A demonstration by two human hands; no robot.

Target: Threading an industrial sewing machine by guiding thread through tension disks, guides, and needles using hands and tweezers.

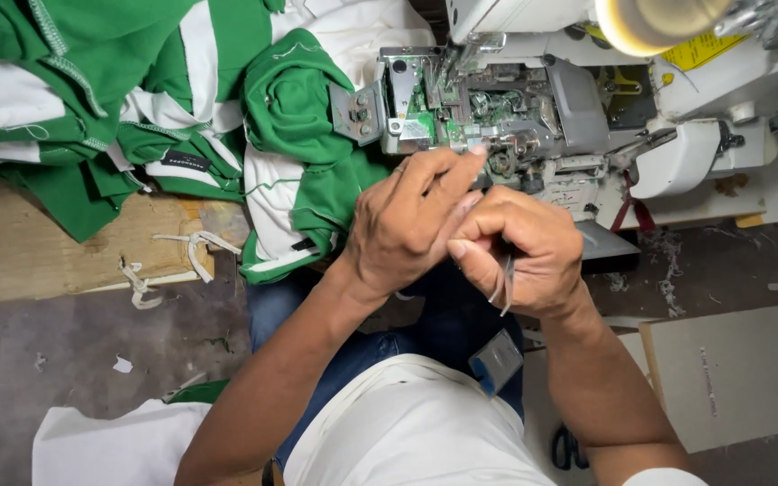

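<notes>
Your right hand (pixel 529 256) pinches thin metal tweezers (pixel 506 283) — left hand (pixel 407 225) fingertips pinched at the sewing machine (pixel 497 117) threading area; keep both steady, thread taut.

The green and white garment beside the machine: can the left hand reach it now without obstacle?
Probably yes. The left hand is raised at the sewing machine, and the green and white garment lies just left of it, with nothing between them.

Small black label (pixel 185 161) on green garment (pixel 182 171); yellow sticker (pixel 702 49) on white sewing machine (pixel 722 99).
</notes>
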